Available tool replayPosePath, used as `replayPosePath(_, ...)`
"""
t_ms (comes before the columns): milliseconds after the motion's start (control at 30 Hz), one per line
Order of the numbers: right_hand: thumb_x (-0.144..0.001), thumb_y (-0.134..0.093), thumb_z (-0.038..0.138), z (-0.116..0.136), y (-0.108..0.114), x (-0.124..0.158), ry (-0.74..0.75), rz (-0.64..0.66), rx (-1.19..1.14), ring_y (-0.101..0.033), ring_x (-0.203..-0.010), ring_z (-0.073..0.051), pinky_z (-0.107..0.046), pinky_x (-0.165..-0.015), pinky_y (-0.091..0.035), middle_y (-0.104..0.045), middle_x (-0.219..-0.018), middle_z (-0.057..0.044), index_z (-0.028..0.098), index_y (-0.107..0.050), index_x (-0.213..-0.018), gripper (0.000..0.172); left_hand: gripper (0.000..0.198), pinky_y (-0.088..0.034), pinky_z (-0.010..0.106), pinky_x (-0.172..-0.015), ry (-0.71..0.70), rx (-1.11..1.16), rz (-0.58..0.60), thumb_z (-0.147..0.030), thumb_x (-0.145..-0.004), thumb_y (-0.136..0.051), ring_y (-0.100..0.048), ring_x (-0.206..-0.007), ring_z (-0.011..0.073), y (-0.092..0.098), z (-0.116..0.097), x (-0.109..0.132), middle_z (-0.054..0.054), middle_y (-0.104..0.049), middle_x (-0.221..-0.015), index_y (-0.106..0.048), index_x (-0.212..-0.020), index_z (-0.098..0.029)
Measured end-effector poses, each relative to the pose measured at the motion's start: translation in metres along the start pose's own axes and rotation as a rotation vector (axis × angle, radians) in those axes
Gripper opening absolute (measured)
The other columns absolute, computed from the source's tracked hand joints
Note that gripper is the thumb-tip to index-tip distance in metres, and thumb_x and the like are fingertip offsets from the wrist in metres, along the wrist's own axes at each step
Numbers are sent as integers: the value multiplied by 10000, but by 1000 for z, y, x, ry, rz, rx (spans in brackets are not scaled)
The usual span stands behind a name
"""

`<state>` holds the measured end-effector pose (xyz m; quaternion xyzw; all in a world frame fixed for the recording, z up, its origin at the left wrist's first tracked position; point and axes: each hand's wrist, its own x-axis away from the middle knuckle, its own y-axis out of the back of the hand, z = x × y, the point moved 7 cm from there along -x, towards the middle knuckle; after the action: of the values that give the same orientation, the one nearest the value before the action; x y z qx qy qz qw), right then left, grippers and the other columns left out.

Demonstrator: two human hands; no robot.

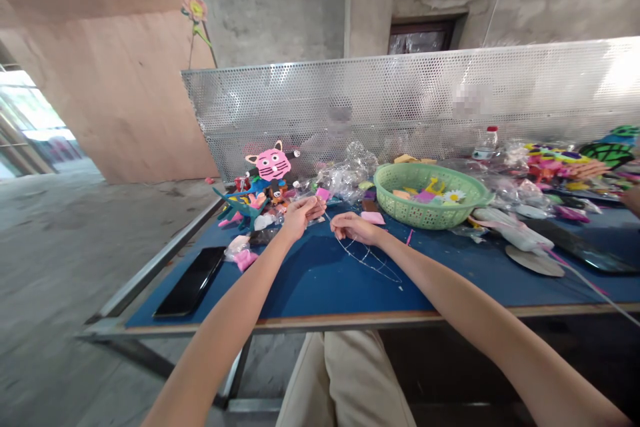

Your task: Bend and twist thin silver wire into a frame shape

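My left hand [301, 215] is closed over the blue table, fingertips pinching a small pink piece of soft clay [323, 194]. Just to the right, my right hand [356, 228] has its fingers closed on a thin wire frame [367, 259]. The frame is leaf-shaped with cross wires, and its loop hangs below the right hand toward the table's front. A straight end of the wire runs up from my right fingers to the pink clay. Whether the clay touches the wire, I cannot tell.
A green plastic basket [425, 213] holding clay pieces and a flower stands right of my hands. A black phone [191, 282] lies at the left. Behind are a pink cat-faced figure [271, 165], clear plastic wrapping [345, 177] and a perforated metal screen [310, 100]. Another person's hand shows far right.
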<state>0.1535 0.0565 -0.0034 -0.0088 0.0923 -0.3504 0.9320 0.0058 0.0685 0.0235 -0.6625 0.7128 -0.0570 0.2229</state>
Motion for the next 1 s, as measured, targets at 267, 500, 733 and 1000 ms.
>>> replayPosePath(267,-793,-743,410,0,0,0,-1,4,15,-570,-565,-102,-225,-600,-427,-654,-610,-19,141,-700,-769,274,395,-602,364,-818,-51,-41,-17,-410,-659,-870,-746,-812,223,-1,-3,1,108,-769,-867,-756,-903,-121)
replayPosePath(500,-801,-726,401,-4,3,-1,7,-16,12,-573,-563,-106,-227,-585,-405,-650,-592,-16,140,-712,-778,262,377,-604,342,-815,-31,-35,1,-419,-702,-840,-747,-856,225,-4,-4,2,114,-770,-897,-749,-921,-125)
replayPosePath(733,-803,-703,424,1,13,-3,69,-139,144,-535,-529,-94,-224,-543,-365,-645,-573,-13,139,-715,-764,288,386,-610,360,-823,71,-219,72,-389,-703,-842,-745,-824,219,-13,5,9,134,-766,-980,-756,-962,-117)
replayPosePath(1000,-802,-659,415,11,17,-1,103,-251,268,-505,-504,-92,-234,-531,-387,-669,-593,-22,144,-697,-694,294,318,-608,340,-731,85,-406,37,-390,-716,-813,-731,-758,212,-11,7,10,108,-765,-900,-758,-905,-140)
